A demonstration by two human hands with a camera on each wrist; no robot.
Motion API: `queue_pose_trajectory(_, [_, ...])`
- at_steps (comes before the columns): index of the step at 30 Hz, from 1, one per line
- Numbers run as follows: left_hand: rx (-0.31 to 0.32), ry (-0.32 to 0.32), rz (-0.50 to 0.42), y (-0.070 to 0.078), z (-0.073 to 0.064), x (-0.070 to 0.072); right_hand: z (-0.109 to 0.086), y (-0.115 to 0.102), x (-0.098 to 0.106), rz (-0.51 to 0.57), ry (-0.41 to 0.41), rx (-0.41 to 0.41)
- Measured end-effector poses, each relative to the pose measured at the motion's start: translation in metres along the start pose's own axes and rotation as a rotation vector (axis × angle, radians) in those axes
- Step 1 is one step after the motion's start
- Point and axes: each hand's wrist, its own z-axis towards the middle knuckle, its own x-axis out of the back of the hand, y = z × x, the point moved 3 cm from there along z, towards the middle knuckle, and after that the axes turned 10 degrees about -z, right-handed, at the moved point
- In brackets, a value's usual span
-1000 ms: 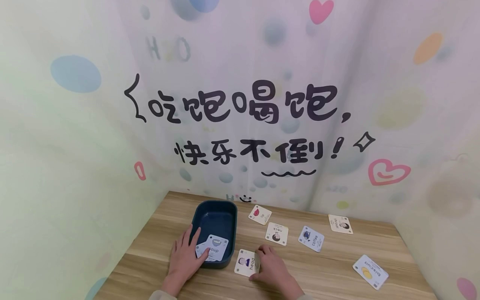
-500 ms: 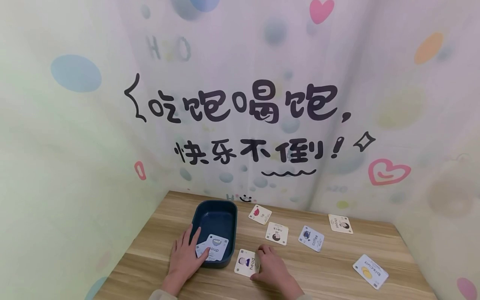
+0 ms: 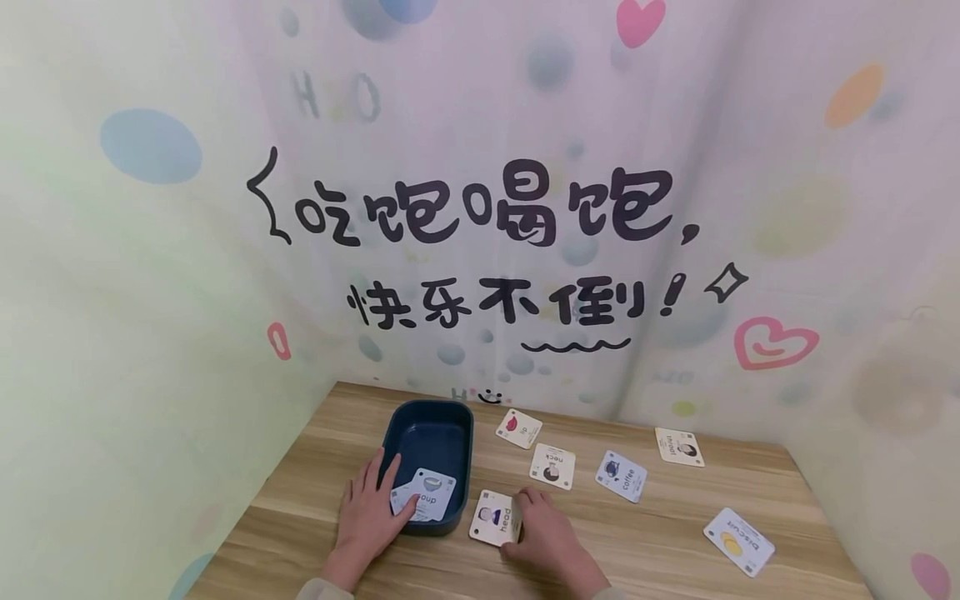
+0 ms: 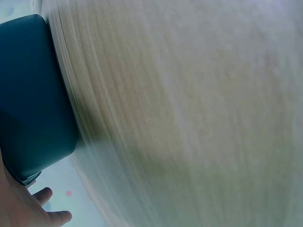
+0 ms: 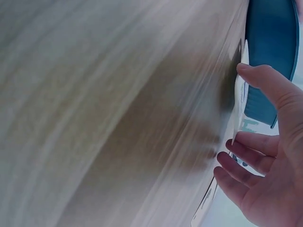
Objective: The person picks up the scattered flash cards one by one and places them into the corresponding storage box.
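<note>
My right hand (image 3: 546, 533) pinches the "head" card (image 3: 491, 518) between thumb and fingers. In the right wrist view that card (image 5: 242, 90) stands tilted just off the wood, a shadow under it. My left hand (image 3: 369, 510) rests spread over the near left rim of a dark blue box (image 3: 429, 408), its thumb over the pale blue "soup" card (image 3: 435, 492) inside. Another card shows partly beneath that one. In the left wrist view, fingers (image 4: 45, 195) stick out past the box's rim (image 4: 33, 177).
Loose on the wooden table (image 3: 637, 558) lie the "lip" card (image 3: 519, 428), "neck" card (image 3: 552, 467), "coffee" card (image 3: 622, 477), "throat" card (image 3: 679, 447) and "biscuit" card (image 3: 738, 542). A printed curtain (image 3: 480, 125) hangs behind and beside the table.
The "head" card, flat on the table before, now has its edge raised slightly in my right hand. My left hand and the box have stayed in place.
</note>
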Motion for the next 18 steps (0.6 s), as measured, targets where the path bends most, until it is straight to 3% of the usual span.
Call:
queue_pose_trajectory(10, [-0.012, 0.013, 0.01, 0.0, -0.001, 0.0, 0.006, 0.005, 0.01, -0.006, 0.002, -0.002])
queue_pose_trajectory(18, [-0.02, 0.019, 0.015, 0.0, 0.0, 0.0, 0.012, 0.008, 0.019, 0.009, 0.066, -0.007])
